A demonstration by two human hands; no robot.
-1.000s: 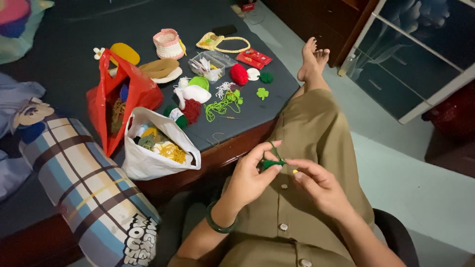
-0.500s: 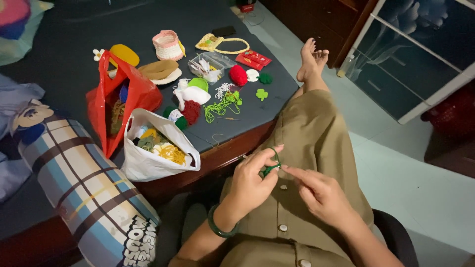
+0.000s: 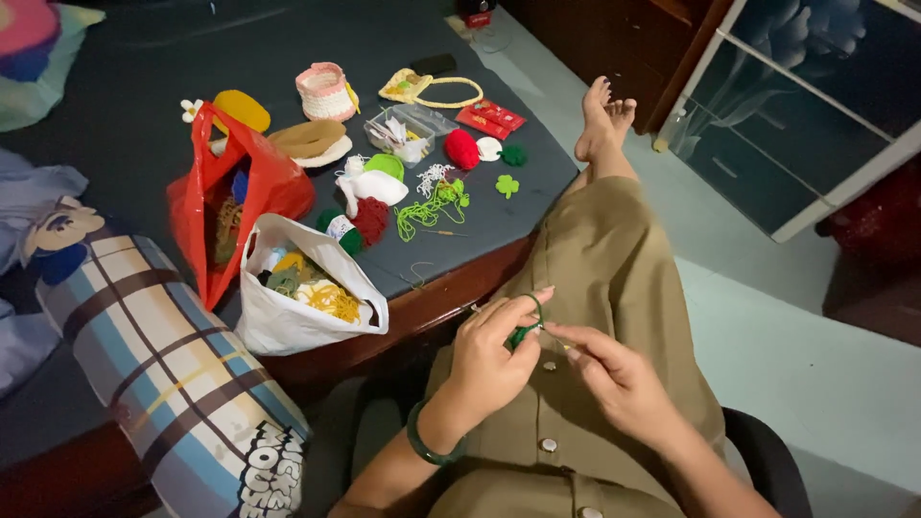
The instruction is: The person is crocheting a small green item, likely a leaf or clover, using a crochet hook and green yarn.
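Dark bed surface [image 3: 144, 125]: white bag [image 3: 288, 321] holds yellow and green yarn; red bag [image 3: 235, 197] holds more; clear box [image 3: 408, 129] holds small bits. Over lap, left hand [image 3: 489, 360] pinches green crochet piece [image 3: 523, 334], grip closed. Right hand [image 3: 619, 379] fingertips pinched beside it; what it holds, cannot tell.

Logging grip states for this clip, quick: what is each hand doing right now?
Left hand: closed, pinching a small green crochet piece.
Right hand: fingers pinched, apparently on a thin hook; hard to tell.
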